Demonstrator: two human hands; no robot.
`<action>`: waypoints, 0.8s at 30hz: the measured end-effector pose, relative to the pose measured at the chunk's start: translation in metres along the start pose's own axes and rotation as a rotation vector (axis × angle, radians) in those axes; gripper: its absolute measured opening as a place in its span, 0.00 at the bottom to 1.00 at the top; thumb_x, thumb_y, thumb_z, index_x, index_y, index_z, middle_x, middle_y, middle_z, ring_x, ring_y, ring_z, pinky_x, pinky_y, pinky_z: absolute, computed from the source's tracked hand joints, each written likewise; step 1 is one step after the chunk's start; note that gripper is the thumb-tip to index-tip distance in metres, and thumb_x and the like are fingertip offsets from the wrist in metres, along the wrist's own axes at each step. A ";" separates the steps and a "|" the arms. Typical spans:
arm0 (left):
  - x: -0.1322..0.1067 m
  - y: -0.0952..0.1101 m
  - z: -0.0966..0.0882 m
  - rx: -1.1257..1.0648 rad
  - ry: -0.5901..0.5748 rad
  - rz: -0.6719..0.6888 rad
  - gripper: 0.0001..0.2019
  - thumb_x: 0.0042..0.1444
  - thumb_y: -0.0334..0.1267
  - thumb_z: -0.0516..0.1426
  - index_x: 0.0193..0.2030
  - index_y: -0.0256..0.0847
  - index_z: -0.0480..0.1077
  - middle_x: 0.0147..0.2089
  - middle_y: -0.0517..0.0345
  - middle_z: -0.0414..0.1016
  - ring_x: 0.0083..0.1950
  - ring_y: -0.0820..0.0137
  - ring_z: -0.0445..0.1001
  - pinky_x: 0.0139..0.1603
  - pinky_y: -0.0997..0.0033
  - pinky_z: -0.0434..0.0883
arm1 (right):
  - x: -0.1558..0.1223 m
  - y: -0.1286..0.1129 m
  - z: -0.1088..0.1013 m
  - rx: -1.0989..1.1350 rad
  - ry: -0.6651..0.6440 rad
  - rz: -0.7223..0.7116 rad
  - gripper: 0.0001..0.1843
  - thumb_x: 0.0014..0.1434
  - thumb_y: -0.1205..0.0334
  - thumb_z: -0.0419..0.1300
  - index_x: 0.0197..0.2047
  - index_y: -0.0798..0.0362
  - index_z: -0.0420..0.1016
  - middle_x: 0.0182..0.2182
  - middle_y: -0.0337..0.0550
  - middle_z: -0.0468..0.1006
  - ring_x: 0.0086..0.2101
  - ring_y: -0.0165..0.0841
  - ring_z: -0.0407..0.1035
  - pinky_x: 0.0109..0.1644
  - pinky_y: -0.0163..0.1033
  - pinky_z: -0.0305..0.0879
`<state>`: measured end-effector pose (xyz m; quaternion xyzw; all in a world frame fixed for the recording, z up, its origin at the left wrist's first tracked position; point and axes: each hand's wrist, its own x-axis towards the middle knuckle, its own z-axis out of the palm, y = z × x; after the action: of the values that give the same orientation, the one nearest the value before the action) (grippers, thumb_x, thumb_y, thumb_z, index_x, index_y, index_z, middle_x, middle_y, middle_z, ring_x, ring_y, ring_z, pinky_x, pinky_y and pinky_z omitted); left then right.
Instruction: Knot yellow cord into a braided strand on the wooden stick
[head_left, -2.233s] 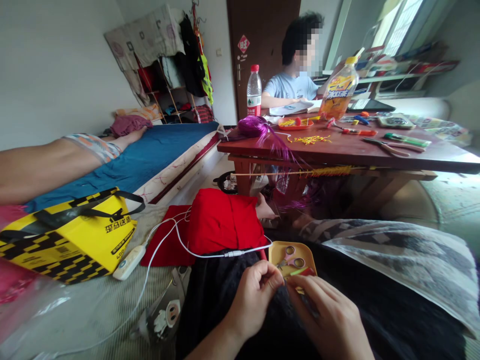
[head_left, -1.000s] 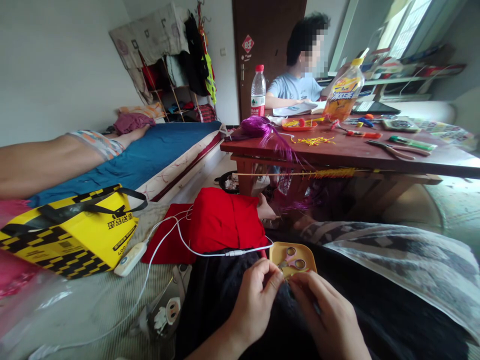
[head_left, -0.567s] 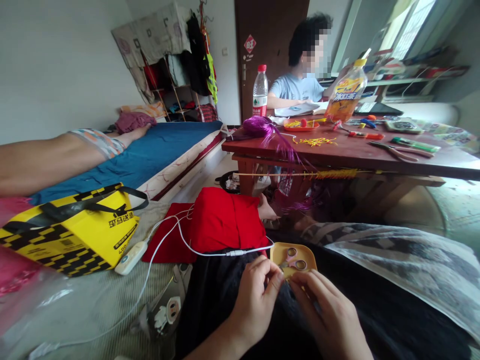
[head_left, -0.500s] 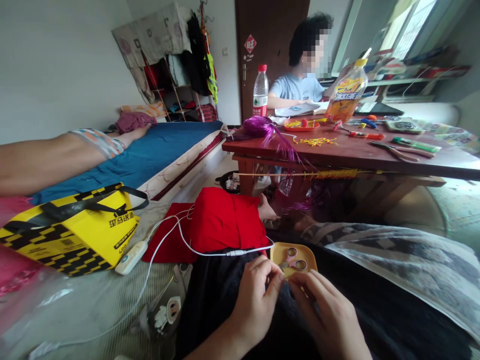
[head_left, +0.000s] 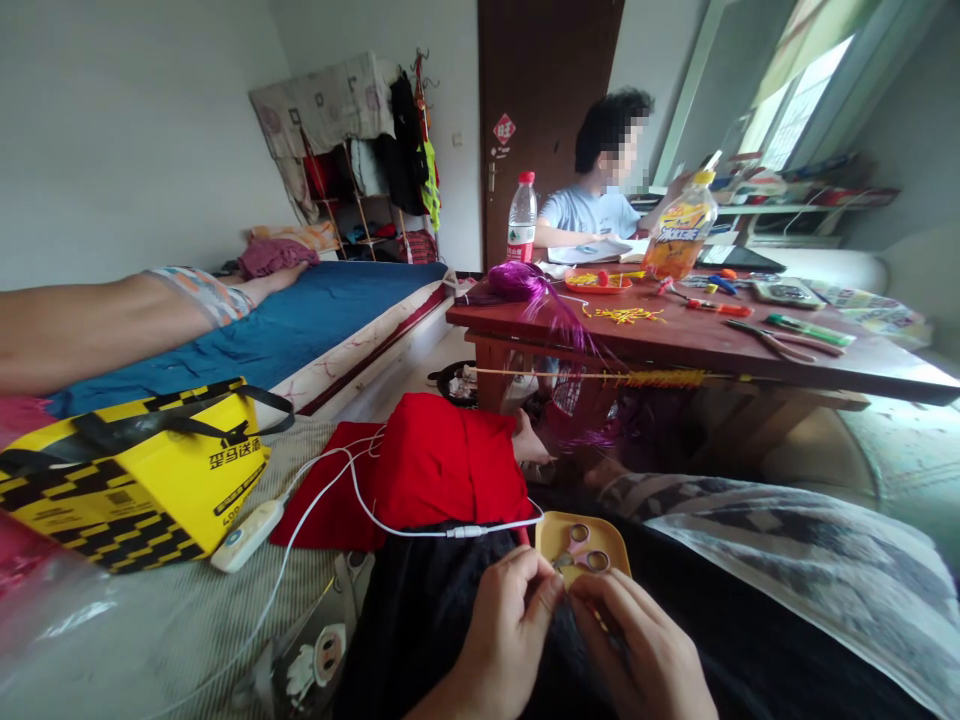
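Observation:
Above the dark cloth on my lap, my left hand and my right hand nearly meet at the fingertips. Both are closed in a pinch. Whatever lies between the fingers is too small to name; a speck of yellow shows by the right fingers. Just beyond the fingertips rests a yellow tray with a pair of scissors in it, their handles pinkish and their blades partly hidden. A white cable crosses the red cloth near my left hand.
A brown table ahead bears bottles, purple strands, yellow pieces and pliers. A thin stick wrapped partly in yellow juts along its edge. Another person sits behind it. At left stands a yellow bag.
My view has tilted upward a little, so the table and bag sit lower in the picture. Both hands stay pinched close together over my lap.

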<state>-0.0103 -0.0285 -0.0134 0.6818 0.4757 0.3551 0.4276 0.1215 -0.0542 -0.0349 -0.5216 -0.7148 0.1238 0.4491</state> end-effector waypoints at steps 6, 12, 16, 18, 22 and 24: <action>0.001 -0.001 -0.001 -0.028 0.004 -0.047 0.16 0.59 0.45 0.46 0.25 0.38 0.61 0.24 0.62 0.62 0.28 0.73 0.62 0.30 0.76 0.58 | -0.001 0.000 0.000 0.019 -0.023 0.023 0.08 0.61 0.61 0.49 0.35 0.51 0.67 0.28 0.41 0.72 0.28 0.30 0.68 0.32 0.33 0.65; 0.003 0.000 -0.001 -0.026 0.003 -0.075 0.17 0.59 0.46 0.47 0.23 0.39 0.60 0.22 0.63 0.60 0.27 0.74 0.61 0.30 0.76 0.58 | -0.004 0.002 0.000 -0.018 0.003 0.047 0.07 0.60 0.60 0.50 0.35 0.50 0.68 0.29 0.40 0.72 0.31 0.32 0.67 0.35 0.35 0.64; 0.001 0.001 -0.001 -0.004 0.009 -0.066 0.17 0.59 0.46 0.46 0.24 0.39 0.60 0.22 0.63 0.60 0.27 0.74 0.60 0.29 0.76 0.57 | -0.004 0.003 0.001 -0.007 -0.004 0.031 0.08 0.60 0.60 0.50 0.37 0.50 0.68 0.29 0.40 0.73 0.29 0.32 0.67 0.34 0.35 0.65; 0.000 0.001 -0.001 0.005 0.025 -0.069 0.17 0.59 0.46 0.46 0.23 0.39 0.60 0.22 0.63 0.60 0.27 0.74 0.61 0.29 0.76 0.58 | -0.004 0.003 0.001 0.008 0.020 0.077 0.09 0.61 0.58 0.49 0.37 0.51 0.68 0.30 0.41 0.72 0.29 0.32 0.67 0.35 0.36 0.65; -0.001 0.001 -0.001 0.028 0.027 -0.059 0.17 0.59 0.46 0.47 0.22 0.40 0.60 0.22 0.63 0.61 0.27 0.73 0.61 0.29 0.76 0.58 | -0.004 0.003 -0.002 -0.010 -0.032 0.028 0.08 0.60 0.61 0.50 0.34 0.50 0.68 0.29 0.41 0.73 0.31 0.32 0.68 0.36 0.36 0.65; -0.001 0.001 -0.001 0.054 0.034 -0.057 0.17 0.59 0.46 0.47 0.23 0.39 0.60 0.22 0.62 0.62 0.28 0.73 0.62 0.29 0.75 0.58 | -0.003 0.002 -0.002 -0.015 -0.042 0.018 0.08 0.61 0.60 0.50 0.34 0.50 0.68 0.28 0.41 0.73 0.30 0.33 0.68 0.35 0.36 0.64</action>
<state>-0.0109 -0.0290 -0.0126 0.6731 0.5115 0.3412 0.4109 0.1242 -0.0569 -0.0366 -0.5285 -0.7204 0.1334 0.4288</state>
